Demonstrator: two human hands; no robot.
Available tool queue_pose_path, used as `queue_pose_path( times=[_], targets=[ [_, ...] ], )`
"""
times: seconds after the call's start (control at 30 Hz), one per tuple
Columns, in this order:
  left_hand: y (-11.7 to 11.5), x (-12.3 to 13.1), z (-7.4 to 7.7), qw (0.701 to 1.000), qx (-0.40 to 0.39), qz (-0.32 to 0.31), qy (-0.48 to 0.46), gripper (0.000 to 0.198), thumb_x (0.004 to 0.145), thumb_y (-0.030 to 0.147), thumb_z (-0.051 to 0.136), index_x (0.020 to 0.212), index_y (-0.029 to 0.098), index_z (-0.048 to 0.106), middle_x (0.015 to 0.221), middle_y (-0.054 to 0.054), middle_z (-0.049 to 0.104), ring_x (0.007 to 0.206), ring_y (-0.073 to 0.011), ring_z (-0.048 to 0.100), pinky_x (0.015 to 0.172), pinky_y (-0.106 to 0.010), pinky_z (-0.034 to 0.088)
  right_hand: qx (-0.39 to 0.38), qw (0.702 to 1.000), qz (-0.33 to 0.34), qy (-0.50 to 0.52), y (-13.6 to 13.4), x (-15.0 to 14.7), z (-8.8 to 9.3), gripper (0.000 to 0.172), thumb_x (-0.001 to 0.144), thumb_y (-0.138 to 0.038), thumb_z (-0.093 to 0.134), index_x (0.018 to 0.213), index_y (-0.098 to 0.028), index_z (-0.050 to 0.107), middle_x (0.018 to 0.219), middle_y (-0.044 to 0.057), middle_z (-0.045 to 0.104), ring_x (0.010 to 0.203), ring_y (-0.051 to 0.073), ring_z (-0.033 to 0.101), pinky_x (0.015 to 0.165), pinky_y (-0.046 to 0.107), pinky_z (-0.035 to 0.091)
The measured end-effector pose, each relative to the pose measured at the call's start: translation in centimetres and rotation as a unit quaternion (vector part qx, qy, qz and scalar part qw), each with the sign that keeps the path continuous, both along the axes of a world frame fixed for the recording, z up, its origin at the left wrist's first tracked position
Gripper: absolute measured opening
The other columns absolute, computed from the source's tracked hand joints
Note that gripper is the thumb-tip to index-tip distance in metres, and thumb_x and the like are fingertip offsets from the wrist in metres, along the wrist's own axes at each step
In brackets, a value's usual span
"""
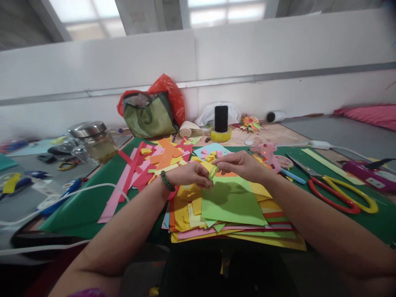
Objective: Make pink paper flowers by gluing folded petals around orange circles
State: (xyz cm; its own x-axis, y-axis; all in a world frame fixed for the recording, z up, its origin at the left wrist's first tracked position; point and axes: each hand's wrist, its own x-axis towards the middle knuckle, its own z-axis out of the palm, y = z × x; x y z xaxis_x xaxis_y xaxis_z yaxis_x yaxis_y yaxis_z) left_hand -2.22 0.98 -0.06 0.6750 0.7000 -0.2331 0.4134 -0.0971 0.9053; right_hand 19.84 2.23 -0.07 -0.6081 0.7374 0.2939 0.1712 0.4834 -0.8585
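Observation:
A small looped strip of light green paper (pixel 213 172) is held up between my two hands. My left hand (pixel 195 175), with a dark bead bracelet at the wrist, pinches its lower end. From the right, my right hand (pixel 236 165) pinches the upper end between thumb and fingers. Just beneath lies a green paper sheet (pixel 233 202), on top of a stack of coloured paper (pixel 278 239). Yellow, orange and pink paper scraps lie behind and left of the hands.
Right of my right forearm lie large scissors (pixel 331 185) with red and yellow handles. A pink glue gun (pixel 266 154) rests behind that forearm. At the back, a phone (pixel 221 119) stands in a yellow tape roll (pixel 220 135). A glass jar (pixel 94 142) and white cables are on the left.

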Motion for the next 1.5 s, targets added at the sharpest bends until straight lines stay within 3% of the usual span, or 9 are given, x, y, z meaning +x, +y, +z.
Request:
queue_pose_path(
  times=[0.27, 0.7, 0.9, 1.07, 1.23, 1.4, 1.5],
  targets=[
    [-0.1, 0.1, 0.0, 1.0, -0.017, 0.0, -0.001, 0.028, 0.067, 0.041, 0.08, 0.072, 0.014, 0.073, 0.071, -0.004, 0.073, 0.064, -0.0104, 0.064, 0.065, -0.021, 0.05, 0.044, 0.998, -0.033, -0.031, -0.2, 0.0, 0.0, 0.03, 0.074, -0.043, 0.07, 0.088, -0.018, 0.079, 0.074, 0.005, 0.074, 0.065, 0.017, 0.063, 0.058, 0.028, 0.049],
    [-0.3, 0.2, 0.3, 1.0, 0.007, 0.001, 0.014, 0.029, 0.066, 0.042, 0.08, 0.068, 0.014, 0.073, 0.068, -0.004, 0.073, 0.061, -0.0105, 0.062, 0.064, -0.02, 0.049, 0.051, 0.996, -0.008, -0.068, -1.0, -0.3, 0.9, 0.02, 0.081, -0.034, 0.061, 0.071, -0.017, 0.065, 0.066, 0.002, 0.065, 0.063, 0.014, 0.062, 0.062, 0.025, 0.048],
    [-0.4, 0.2, 0.8, 0.999, -0.026, 0.008, -0.032, 0.037, 0.062, 0.049, 0.082, 0.069, 0.014, 0.074, 0.07, -0.005, 0.073, 0.062, -0.0095, 0.062, 0.064, -0.019, 0.05, -0.057, 0.996, -0.039, 0.048, -0.6, -0.3, 0.5, 0.047, 0.088, -0.059, 0.051, 0.109, -0.02, 0.065, 0.11, 0.009, 0.066, 0.074, 0.014, 0.068, 0.066, 0.027, 0.054],
    [-0.7, 0.2, 1.1, 0.997, -0.036, 0.032, -0.063, 0.038, 0.06, 0.05, 0.084, 0.068, 0.014, 0.074, 0.068, -0.004, 0.073, 0.061, -0.0094, 0.062, 0.065, -0.02, 0.051, -0.072, 0.989, -0.089, 0.097, 0.0, -0.4, 0.0, 0.058, 0.078, -0.071, 0.056, 0.095, -0.017, 0.069, 0.083, 0.007, 0.066, 0.068, 0.013, 0.06, 0.06, 0.025, 0.051],
    [-0.6, 0.3, 0.8, 0.996, -0.035, 0.037, -0.075, 0.036, 0.061, 0.049, 0.084, 0.068, 0.015, 0.074, 0.067, -0.003, 0.072, 0.061, -0.0082, 0.06, 0.064, -0.02, 0.05, -0.084, 0.991, -0.041, 0.093, -0.6, -1.1, 0.0, 0.059, 0.073, -0.074, 0.058, 0.084, -0.017, 0.068, 0.075, 0.003, 0.063, 0.062, 0.011, 0.056, 0.056, 0.024, 0.047],
    [-0.7, 0.8, 0.6, 0.991, -0.031, 0.073, -0.109, 0.035, 0.06, 0.047, 0.084, 0.069, 0.014, 0.074, 0.067, -0.004, 0.07, 0.062, -0.0091, 0.059, 0.065, -0.022, 0.049, -0.105, 0.992, 0.025, 0.064, -1.1, -1.5, 0.2, 0.044, 0.071, -0.059, 0.071, 0.083, -0.017, 0.064, 0.067, -0.001, 0.06, 0.062, 0.011, 0.055, 0.056, 0.024, 0.044],
    [-0.7, 1.3, 0.2, 0.976, -0.027, 0.148, -0.156, 0.035, 0.054, 0.044, 0.087, 0.067, 0.015, 0.074, 0.066, -0.001, 0.067, 0.063, -0.0083, 0.056, 0.063, -0.021, 0.045, -0.105, 0.992, 0.03, 0.065, -0.9, -1.6, 0.0, 0.042, 0.067, -0.048, 0.077, 0.091, -0.017, 0.064, 0.078, 0.001, 0.063, 0.067, 0.012, 0.057, 0.058, 0.024, 0.045]
  ],
)
